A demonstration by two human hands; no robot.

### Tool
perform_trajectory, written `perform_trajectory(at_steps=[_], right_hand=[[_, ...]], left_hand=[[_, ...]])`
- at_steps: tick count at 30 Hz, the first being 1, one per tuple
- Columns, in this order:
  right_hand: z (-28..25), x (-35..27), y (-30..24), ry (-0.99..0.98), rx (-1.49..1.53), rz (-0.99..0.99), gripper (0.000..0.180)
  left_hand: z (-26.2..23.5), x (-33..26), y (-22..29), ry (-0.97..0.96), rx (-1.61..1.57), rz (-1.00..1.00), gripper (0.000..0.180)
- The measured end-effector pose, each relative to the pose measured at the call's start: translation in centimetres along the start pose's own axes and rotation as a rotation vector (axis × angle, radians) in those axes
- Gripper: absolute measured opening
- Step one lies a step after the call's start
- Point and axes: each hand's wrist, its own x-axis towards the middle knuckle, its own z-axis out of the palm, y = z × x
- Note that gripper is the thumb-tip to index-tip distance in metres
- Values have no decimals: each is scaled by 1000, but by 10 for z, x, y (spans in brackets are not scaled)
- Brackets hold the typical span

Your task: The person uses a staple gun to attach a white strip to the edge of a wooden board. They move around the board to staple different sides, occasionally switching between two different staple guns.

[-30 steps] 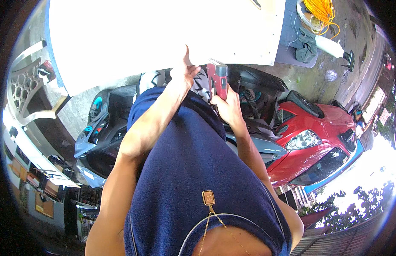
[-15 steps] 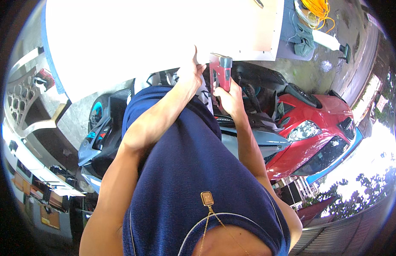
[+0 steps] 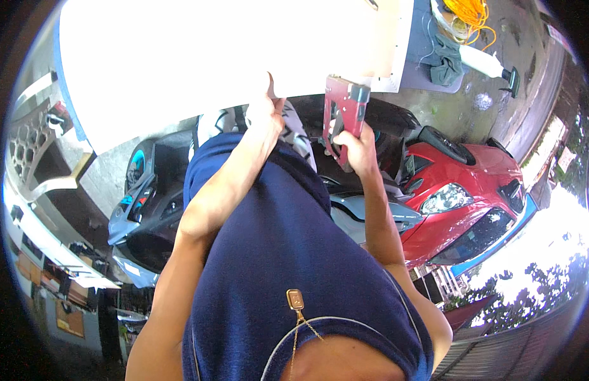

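Observation:
A large white sheet [image 3: 212, 57], washed out by glare, spreads across the top of the view with its near edge in front of me. My left hand [image 3: 265, 109] pinches that edge, thumb lying on top and fingers curled beneath. In my right hand [image 3: 358, 149] is a red staple gun [image 3: 353, 111], its handle wrapped by my fingers. The tool's dark-tipped nose overlaps the sheet's near edge, right of my left hand. I cannot tell whether it touches the sheet.
A grey motorcycle [image 3: 142, 209] stands close below the sheet. To the right is a red car [image 3: 460, 197]. Beyond the sheet's right end lie a coiled orange cord [image 3: 469, 19], a dark cloth [image 3: 446, 60] and a white bottle [image 3: 482, 61]. A metal frame [image 3: 59, 183] is at left.
My left hand has slid leftward along the sheet's edge. The staple gun in my right hand has shifted right and tilted, widening the gap between the hands.

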Motion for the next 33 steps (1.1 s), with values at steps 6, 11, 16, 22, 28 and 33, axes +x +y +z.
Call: perform_trajectory(at_steps=[6, 11, 16, 22, 28, 33], right_hand=[[-24, 22, -5, -127, 706, 104, 49], [-37, 36, -40, -167, 915, 44, 50], [-38, 44, -46, -202, 1008, 0, 57], [-32, 41, -58, -222, 992, 44, 58], [-29, 40, -57, -204, 1050, -7, 59], [-23, 40, -53, -167, 1064, -46, 56]], left_hand=[[2, -6, -1, 63, 119, 56, 64], [-5, -29, 19, -6, 314, -120, 69], [3, -90, 30, -528, 561, -283, 57], [21, -114, 16, -655, 487, -173, 37], [27, -111, 20, -600, 360, -240, 33], [30, -112, 7, -420, 1144, 760, 25]])
